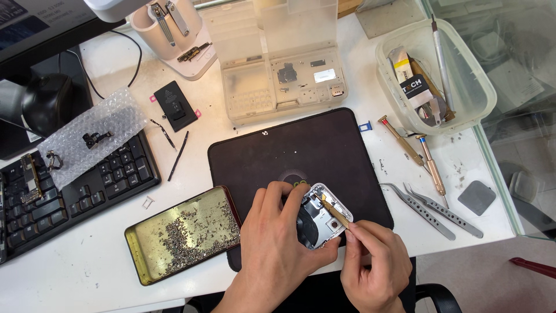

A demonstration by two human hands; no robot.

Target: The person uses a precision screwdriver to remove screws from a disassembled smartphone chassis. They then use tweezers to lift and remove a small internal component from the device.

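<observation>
Hands are seen low in the frame, both bare, over one black mat [289,150] on the white table [92,255]. One opened phone body [322,215], pale-edged with its insides exposed, is steadied on the mat's near edge by the left hand [278,243], whose fingers are curled closed over its left side. One thin yellow-handled tool [335,212] is pinched between the fingers of the right hand [373,261], with its tip laid on the phone's interior.

One brass-coloured tray [184,232] — rectangular, strewn with tiny screws — is placed just left of the mat. Two steel tweezers [431,208] are laid side by side right of the mat, and two gold-coloured screwdrivers [414,152] lie above them. One clear plastic tub [440,75] is set at the upper right; tools and a dark packet with a white label are held in it. One clear hinged parts case [284,75] stands open above the mat, small components being spread in its compartments. One black keyboard [69,185] is seen at the left, partly covered by one sheet of bubble wrap [87,136] — small dark parts rest on it. One flat black rectangular part [175,105] with pink tabs lies between the wrap and the case.
</observation>
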